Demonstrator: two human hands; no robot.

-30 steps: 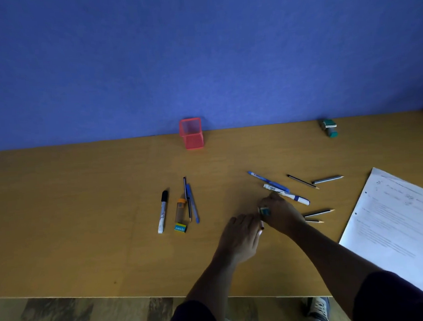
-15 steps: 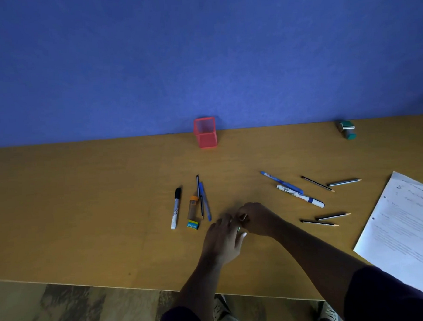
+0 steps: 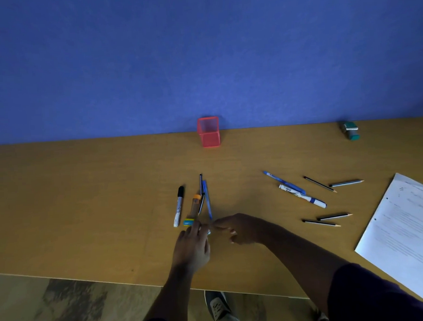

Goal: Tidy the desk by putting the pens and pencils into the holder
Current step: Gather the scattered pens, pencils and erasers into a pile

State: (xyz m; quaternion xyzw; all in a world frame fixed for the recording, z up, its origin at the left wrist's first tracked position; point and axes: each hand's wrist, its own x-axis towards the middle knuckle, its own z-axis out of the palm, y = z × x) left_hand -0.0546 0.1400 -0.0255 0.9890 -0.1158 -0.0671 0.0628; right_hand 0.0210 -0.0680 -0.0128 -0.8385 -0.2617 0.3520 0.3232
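Note:
The red mesh holder [image 3: 208,132] stands at the back of the desk against the blue wall. Near the middle, side by side, lie a black-capped marker [image 3: 178,206], an orange-capped tube [image 3: 195,206], a black pen [image 3: 201,192], a blue pen [image 3: 207,200] and a yellow-blue eraser [image 3: 189,222]. My left hand [image 3: 192,248] reaches just below the eraser with its fingers stretched forward. My right hand [image 3: 240,228] points left and pinches a small pale object [image 3: 209,232] at the left hand's fingertips. Further right lie another blue pen [image 3: 284,182], a white marker [image 3: 303,196] and several pencils [image 3: 321,223].
A printed sheet of paper [image 3: 407,229] lies at the right edge of the desk. A small green object [image 3: 349,130] sits at the back right. The desk's front edge [image 3: 89,281] runs just behind my forearms, with floor and a shoe below it.
Both hands have slid left together from beside the right group of pens to just below the left group, carrying the small object. The view has shifted as well.

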